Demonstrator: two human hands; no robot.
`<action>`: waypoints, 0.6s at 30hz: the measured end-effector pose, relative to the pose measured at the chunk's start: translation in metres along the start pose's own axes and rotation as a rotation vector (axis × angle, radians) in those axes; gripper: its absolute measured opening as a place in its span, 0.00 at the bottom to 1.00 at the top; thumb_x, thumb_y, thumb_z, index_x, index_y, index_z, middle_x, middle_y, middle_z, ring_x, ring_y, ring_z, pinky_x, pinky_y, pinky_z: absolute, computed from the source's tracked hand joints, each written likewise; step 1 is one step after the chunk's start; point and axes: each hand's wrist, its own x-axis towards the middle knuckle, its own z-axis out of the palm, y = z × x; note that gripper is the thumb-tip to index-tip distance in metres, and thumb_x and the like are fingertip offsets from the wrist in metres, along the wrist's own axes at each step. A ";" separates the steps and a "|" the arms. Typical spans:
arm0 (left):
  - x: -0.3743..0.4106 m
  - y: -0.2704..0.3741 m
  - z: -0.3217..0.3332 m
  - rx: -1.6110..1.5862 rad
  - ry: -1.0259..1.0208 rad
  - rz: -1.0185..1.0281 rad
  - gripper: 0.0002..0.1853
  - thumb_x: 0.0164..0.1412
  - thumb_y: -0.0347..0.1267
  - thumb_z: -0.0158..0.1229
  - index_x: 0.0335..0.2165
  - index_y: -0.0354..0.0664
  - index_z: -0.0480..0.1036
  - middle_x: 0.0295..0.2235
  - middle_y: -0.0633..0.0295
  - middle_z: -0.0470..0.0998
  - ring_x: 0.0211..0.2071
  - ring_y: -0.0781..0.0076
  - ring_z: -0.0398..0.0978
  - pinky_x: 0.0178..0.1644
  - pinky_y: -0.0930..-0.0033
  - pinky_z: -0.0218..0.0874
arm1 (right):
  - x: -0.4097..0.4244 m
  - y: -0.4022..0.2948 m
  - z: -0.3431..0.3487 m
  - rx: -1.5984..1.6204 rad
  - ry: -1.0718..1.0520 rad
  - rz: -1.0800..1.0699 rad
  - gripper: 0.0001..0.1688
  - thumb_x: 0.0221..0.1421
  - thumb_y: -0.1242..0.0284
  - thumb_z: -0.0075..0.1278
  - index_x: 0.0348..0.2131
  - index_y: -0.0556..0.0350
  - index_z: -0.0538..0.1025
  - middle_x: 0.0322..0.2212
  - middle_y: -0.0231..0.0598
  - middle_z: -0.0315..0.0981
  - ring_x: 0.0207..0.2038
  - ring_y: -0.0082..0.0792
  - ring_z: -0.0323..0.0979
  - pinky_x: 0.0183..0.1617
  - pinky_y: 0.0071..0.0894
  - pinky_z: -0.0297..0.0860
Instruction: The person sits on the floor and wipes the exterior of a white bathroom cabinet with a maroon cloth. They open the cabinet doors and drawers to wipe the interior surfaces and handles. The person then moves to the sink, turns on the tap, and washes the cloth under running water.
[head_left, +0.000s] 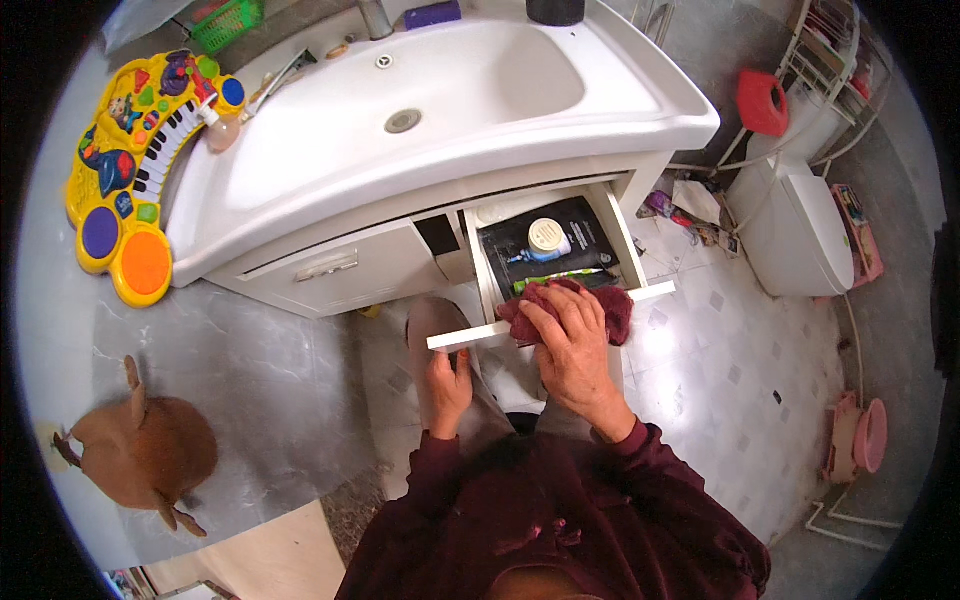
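Observation:
My right hand (576, 349) presses a dark red cloth (616, 313) over the front panel of a pulled-out white drawer (469, 335). Below the left end of that panel is my left hand (451, 386), its fingertips at the panel's underside; whether they grip it is hard to tell. Inside the drawer lie a black packet (589, 229) bearing writing, a small round-lidded jar (547, 237) and a green and white tube (559, 279). The cloth hides the middle of the drawer front.
Above the drawer is a white washbasin (330, 142). A yellow toy keyboard (112, 180) and a pump bottle (222, 131) stand at its left. A toilet (799, 232) is at the right, with litter on the floor beside it. A brown animal-shaped stool (150, 450) stands lower left.

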 end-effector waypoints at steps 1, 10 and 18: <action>0.001 0.001 -0.002 -0.010 -0.003 0.007 0.25 0.66 0.40 0.47 0.52 0.29 0.63 0.43 0.38 0.73 0.44 0.40 0.71 0.47 0.60 0.61 | 0.003 -0.003 -0.002 0.015 -0.009 -0.003 0.32 0.36 0.79 0.54 0.47 0.51 0.73 0.47 0.44 0.65 0.52 0.47 0.63 0.58 0.50 0.55; 0.070 0.087 -0.112 -0.024 -0.011 0.370 0.15 0.55 0.32 0.59 0.40 0.34 0.74 0.39 0.53 0.77 0.42 0.59 0.74 0.48 0.63 0.63 | -0.004 0.010 -0.008 0.041 -0.051 0.005 0.35 0.35 0.80 0.55 0.49 0.50 0.72 0.49 0.44 0.65 0.53 0.47 0.62 0.58 0.49 0.55; 0.355 0.205 -0.177 0.486 0.329 1.000 0.16 0.55 0.35 0.60 0.39 0.36 0.73 0.41 0.51 0.75 0.45 0.52 0.71 0.50 0.58 0.61 | -0.002 0.005 -0.001 0.058 -0.075 0.025 0.35 0.35 0.78 0.55 0.49 0.48 0.72 0.50 0.43 0.64 0.54 0.47 0.61 0.59 0.51 0.53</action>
